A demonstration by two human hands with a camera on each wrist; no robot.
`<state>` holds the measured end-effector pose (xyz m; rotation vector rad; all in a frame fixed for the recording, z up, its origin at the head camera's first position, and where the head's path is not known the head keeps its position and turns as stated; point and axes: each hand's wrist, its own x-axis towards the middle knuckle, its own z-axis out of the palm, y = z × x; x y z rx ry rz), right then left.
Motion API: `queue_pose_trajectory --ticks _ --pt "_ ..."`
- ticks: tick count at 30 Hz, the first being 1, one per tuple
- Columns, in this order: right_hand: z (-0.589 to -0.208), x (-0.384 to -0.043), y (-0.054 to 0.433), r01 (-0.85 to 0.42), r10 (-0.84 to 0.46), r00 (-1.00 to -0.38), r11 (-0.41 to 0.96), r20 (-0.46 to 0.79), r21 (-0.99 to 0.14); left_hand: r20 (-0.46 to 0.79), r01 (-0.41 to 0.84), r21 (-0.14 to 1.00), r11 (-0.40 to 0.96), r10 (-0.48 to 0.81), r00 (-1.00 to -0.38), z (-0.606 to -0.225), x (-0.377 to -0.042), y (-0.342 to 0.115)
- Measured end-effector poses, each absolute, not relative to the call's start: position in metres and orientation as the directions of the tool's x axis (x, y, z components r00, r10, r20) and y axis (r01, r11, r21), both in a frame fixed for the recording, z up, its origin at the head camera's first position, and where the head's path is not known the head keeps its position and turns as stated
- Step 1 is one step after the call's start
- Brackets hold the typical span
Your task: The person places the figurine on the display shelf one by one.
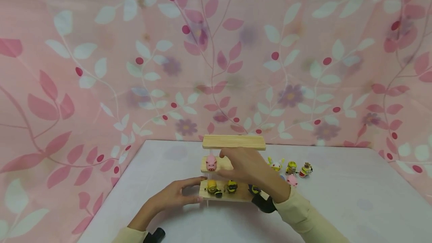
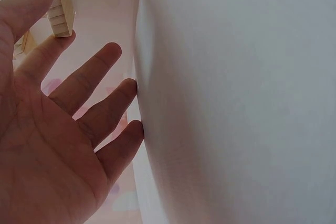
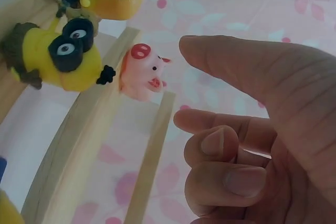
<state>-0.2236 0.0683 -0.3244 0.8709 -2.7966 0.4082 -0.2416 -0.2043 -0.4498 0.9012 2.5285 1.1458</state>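
A small three-tier wooden shelf (image 1: 234, 142) stands on the table. On its middle tier sits a pink pig figure (image 1: 211, 163), near the left end. My right hand (image 1: 244, 165) is to the right of the pig; in the right wrist view a gap separates its thumb (image 3: 226, 59) and fingers from the pig (image 3: 142, 72), and nothing is held. My left hand (image 1: 175, 195) pinches the left end of the bottom tier (image 1: 241, 197) between thumb and index finger, the other fingers spread. Several yellow minion figures (image 1: 232, 186) are on the bottom tier, one partly behind my right wrist.
Right of the shelf, more small figures rest on the white tablecloth (image 1: 337, 205): a yellow one (image 1: 291, 167), a red-and-yellow one (image 1: 306, 169), a white-and-yellow one (image 1: 275, 165) and a pink one (image 1: 291, 180). A pink floral cloth (image 1: 216, 66) hangs behind the table.
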Motion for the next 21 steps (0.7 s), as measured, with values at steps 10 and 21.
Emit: queue_pose_trajectory --ticks 10,21 --pt "-0.326 -0.206 0.084 -0.604 -0.527 -0.773 0.781 0.354 -0.155 0.052 0.447 0.744 0.497 0.624 -0.78 -0.45 -0.244 -0.204" --pt "-0.331 -0.186 0.112 -0.609 -0.528 -0.76 0.783 0.379 -0.129 0.055 0.449 0.74 0.501 0.62 -0.783 -0.451 -0.243 -0.204"
